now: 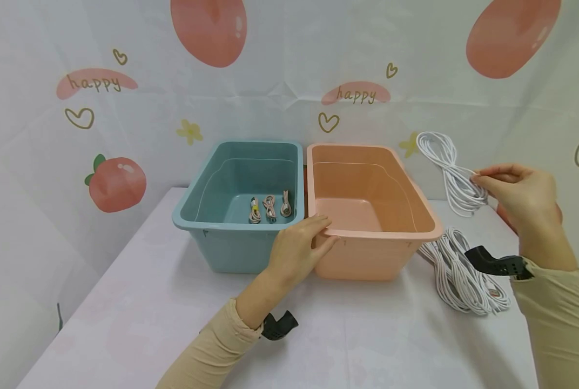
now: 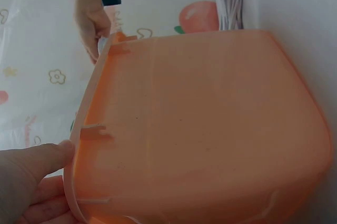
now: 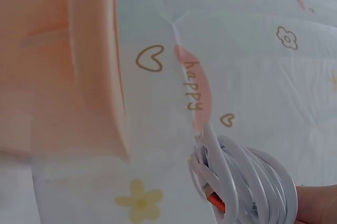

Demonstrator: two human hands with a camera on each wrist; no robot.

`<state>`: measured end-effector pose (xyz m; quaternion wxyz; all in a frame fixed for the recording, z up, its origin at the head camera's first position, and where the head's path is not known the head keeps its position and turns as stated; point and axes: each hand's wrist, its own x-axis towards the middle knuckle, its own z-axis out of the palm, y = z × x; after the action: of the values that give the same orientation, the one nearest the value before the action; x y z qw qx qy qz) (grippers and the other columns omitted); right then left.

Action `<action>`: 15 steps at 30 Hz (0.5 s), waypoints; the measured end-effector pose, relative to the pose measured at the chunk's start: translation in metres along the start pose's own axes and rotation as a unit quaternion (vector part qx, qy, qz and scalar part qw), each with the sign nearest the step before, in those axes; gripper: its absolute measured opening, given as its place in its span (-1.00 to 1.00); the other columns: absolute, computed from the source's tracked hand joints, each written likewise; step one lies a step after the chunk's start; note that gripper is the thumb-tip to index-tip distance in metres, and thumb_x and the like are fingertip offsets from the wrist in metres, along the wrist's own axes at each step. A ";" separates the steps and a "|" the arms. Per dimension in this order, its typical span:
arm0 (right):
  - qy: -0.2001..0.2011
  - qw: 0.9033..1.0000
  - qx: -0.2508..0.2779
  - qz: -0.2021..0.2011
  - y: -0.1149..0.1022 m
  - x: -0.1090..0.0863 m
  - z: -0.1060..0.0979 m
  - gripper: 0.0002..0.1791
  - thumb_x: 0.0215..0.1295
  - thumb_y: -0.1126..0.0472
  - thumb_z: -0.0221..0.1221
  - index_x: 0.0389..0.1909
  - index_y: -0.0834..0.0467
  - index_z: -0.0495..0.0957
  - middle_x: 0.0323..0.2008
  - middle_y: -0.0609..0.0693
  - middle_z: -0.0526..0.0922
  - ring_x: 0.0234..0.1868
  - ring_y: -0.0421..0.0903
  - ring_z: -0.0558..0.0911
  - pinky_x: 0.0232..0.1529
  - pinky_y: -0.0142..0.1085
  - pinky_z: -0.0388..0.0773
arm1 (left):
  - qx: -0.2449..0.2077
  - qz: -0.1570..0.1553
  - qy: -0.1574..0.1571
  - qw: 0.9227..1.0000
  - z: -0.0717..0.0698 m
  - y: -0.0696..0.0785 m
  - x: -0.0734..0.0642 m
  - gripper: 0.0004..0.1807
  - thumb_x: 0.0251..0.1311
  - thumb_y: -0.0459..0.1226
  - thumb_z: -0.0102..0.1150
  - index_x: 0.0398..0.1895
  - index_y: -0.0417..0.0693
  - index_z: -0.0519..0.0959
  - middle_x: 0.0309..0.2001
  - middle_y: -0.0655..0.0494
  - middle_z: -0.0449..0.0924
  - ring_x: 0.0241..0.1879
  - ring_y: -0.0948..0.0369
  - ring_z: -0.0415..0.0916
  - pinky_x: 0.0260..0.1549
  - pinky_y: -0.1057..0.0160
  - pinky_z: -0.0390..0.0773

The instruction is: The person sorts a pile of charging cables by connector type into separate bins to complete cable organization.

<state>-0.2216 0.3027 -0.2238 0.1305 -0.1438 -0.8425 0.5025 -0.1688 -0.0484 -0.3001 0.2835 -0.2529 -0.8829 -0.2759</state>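
Right hand (image 1: 525, 197): we pinch white cable (image 1: 451, 174) right of orange bin (image 1: 362, 260) | cable sits bin-side of grip, long axis slanting down away from bin | left hand (image 1: 296, 246): we grip bin's near-left rim

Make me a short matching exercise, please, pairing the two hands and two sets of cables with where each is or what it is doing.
Column one
1. Left hand
2. Small cable bundles
3. Right hand
4. White cable pile

Column two
A. Holding up a white coil
B. On the table, beside the orange tub
C. Gripping the orange tub
D. Inside the teal tub

Right pairs: 1-C, 2-D, 3-A, 4-B
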 end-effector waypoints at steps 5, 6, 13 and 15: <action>-0.038 0.997 0.067 -0.014 -0.009 0.003 0.005 -0.91 -0.05 0.01 0.38 -0.51 -0.27 0.66 -0.60 -0.51 0.63 -0.47 -0.53 0.58 -0.42 -0.71 0.40 | -0.002 -0.001 -0.001 1.000 0.000 0.000 0.000 -0.64 0.09 -0.13 0.27 -0.09 -0.12 0.65 -0.06 0.05 0.68 0.02 0.15 0.61 -0.05 0.20 0.61; -0.042 0.996 0.074 -0.016 -0.010 0.003 0.006 -0.91 -0.05 0.02 0.39 -0.51 -0.26 0.67 -0.60 -0.50 0.64 -0.48 -0.52 0.59 -0.42 -0.71 0.40 | -0.003 -0.001 -0.002 1.000 0.000 0.000 0.000 -0.64 0.09 -0.13 0.27 -0.08 -0.12 0.65 -0.06 0.05 0.68 0.02 0.16 0.61 -0.05 0.20 0.61; -0.057 0.990 0.106 -0.069 -0.021 0.006 0.020 -0.85 0.00 0.17 0.37 -0.60 -0.17 0.66 -0.63 -0.44 0.64 -0.53 -0.48 0.61 -0.45 -0.69 0.50 | -0.002 -0.002 -0.001 1.000 0.000 0.000 0.000 -0.66 0.10 -0.13 0.26 -0.08 -0.10 0.65 -0.06 0.07 0.68 0.01 0.17 0.61 -0.06 0.20 0.61; -0.056 0.991 0.092 -0.084 -0.024 0.007 0.025 -0.82 0.02 0.18 0.35 -0.61 -0.20 0.65 -0.64 -0.46 0.63 -0.53 -0.50 0.60 -0.45 -0.69 0.51 | -0.001 0.000 0.001 1.000 0.000 0.000 0.000 -0.66 0.10 -0.13 0.27 -0.09 -0.10 0.65 -0.07 0.07 0.69 0.01 0.17 0.61 -0.07 0.20 0.61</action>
<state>-0.2396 0.2744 -0.2133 0.1379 -0.0313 -0.8078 0.5723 -0.1685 -0.0482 -0.2998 0.2842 -0.2524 -0.8826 -0.2768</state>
